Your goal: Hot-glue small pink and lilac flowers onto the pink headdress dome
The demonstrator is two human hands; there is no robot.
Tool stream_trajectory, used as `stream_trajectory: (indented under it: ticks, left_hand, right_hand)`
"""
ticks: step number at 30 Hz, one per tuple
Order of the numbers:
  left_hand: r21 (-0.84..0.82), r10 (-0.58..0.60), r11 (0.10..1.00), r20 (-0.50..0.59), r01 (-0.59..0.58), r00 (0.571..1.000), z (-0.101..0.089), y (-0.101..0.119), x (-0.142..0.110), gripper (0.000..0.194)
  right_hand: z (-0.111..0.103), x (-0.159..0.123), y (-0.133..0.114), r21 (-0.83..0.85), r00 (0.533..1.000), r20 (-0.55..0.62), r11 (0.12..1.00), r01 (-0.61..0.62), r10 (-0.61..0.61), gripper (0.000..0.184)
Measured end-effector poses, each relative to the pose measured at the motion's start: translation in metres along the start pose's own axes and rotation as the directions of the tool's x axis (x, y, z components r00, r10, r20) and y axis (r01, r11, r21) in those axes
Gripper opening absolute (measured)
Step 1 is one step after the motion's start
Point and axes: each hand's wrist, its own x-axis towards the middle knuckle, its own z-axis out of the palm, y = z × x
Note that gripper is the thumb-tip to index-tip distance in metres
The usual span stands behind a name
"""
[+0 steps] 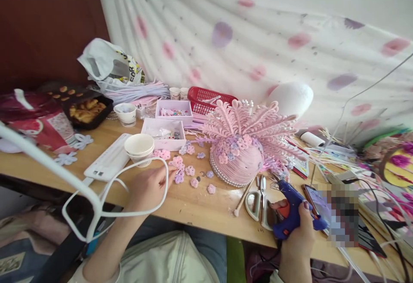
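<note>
Head view: nearest the cam, a thick white cable (64,179) was seen crossing the L side, w/ its loop hung in front of the L hand (150,186). The L hand's thumb & fingertips were brought nearly together at a small purple flower (179,176) on the wooden table (193,207); whether it was gripped can't be told. Small pink flowers (194,183) were scattered nearby. Stacked paper cups (139,145) were set btwn the white power bank (108,158) and the flowers.

The R hand (300,235) was wrapped firmly around a blue glue gun (292,205), w/ its nozzle pointed up & left, toward the pink headpiece (237,158). The headpiece was placed upright on the table, right of centre, btwn the hands & farther back; its dome was edged w/ pearls and topped w/ flowers & feathery pink fronds. Scissors (263,192) were laid just beside the gun, handles toward the cam, w/ a thin stick (243,197) to their left. A phone (318,201) was seen just right of the gun. Behind, two white boxes (163,144) and a red basket (197,102) were lined up.
</note>
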Motion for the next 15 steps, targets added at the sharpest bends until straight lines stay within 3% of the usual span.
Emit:
stream_trajectory:
  ticks: [5,9,13,15]
  left_hand:
    - [-0.137,0.095,0.987,0.08,-0.084,0.992,-0.005,0.004,0.006,0.024]
    - [-0.165,0.005,0.986,0.058,0.004,0.998,-0.004,-0.002,0.021,0.03]
    - [-0.085,-0.077,0.992,0.154,0.091,0.985,0.006,0.002,0.04,0.028]
    - [-0.026,-0.126,0.991,0.151,0.131,0.981,0.015,0.007,0.049,0.026]
  right_hand:
    - [-0.001,0.001,-0.001,0.007,0.999,0.029,0.999,-0.04,0.04,0.042]
    - [0.001,-0.001,-0.003,-0.019,0.999,0.031,0.999,-0.025,0.026,0.042]
    - [0.006,-0.007,-0.006,-0.035,0.999,0.033,0.999,0.013,-0.012,0.043]
    - [0.007,-0.009,-0.007,-0.024,1.0,0.016,1.0,0.02,-0.02,0.042]
